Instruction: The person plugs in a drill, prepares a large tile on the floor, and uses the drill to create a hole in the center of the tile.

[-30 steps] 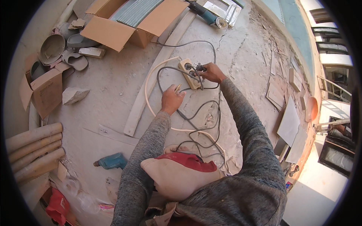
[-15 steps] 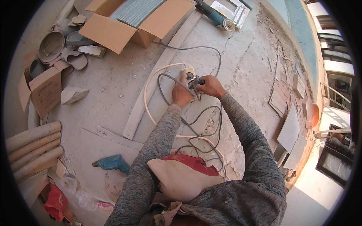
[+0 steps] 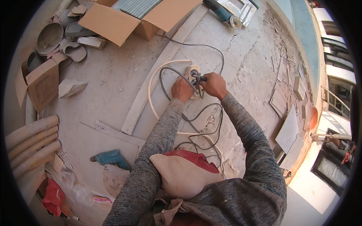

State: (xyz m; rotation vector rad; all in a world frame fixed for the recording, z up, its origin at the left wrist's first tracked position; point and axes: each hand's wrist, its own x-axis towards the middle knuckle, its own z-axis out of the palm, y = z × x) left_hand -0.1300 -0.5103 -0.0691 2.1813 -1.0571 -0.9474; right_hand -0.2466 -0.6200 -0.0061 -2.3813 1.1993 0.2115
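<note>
A white power strip [image 3: 195, 68] with round dark sockets lies on the dusty floor ahead of me. My left hand [image 3: 182, 89] is closed on its left side, steadying it. In the fingers of my right hand [image 3: 214, 86] is a black plug [image 3: 203, 78], its prongs pointing left over the sockets. Whether the prongs touch a socket, I cannot tell. A dark grey cord [image 3: 163, 81] loops across my left hand and trails in coils toward me. The strip's white cable [image 3: 152, 84] leaves its far end and curves round to the left.
An angle grinder [image 3: 224, 14] lies at the far right beside a pale frame. A blue drill [image 3: 113, 158] rests left of my left forearm. Open cardboard boxes [image 3: 109, 24], a stone chunk [image 3: 71, 87] and rolled tubes [image 3: 34, 145] stand leftward; broken tiles [image 3: 288, 128] lean at right.
My right hand has turned, and the plug lies more level over the sockets. My left hand stays on the strip. The whole view has shifted slightly.
</note>
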